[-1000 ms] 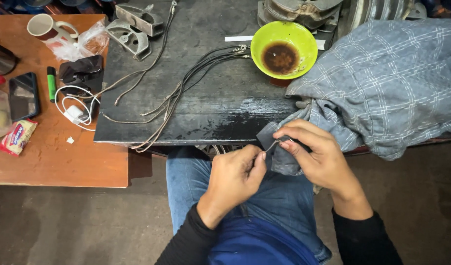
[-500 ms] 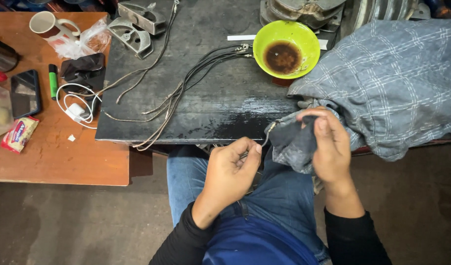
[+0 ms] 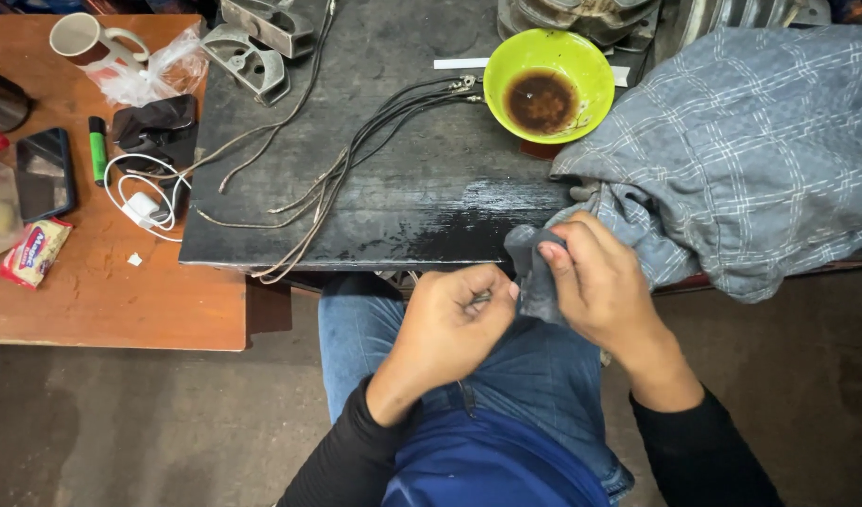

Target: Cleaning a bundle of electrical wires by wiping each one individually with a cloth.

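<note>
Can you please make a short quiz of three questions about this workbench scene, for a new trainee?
1. True or false: the green bowl is empty and clean.
2. What does the right hand grip? A) the grey checked cloth B) the white mug C) the phone
3. Fill in: the left hand pinches a small thin ____ piece beside the cloth.

Key
1. False: it holds a dark brown residue.
2. A: the hand grips a corner of the cloth in front of the dark table.
3. metal; too small to name exactly.
</note>
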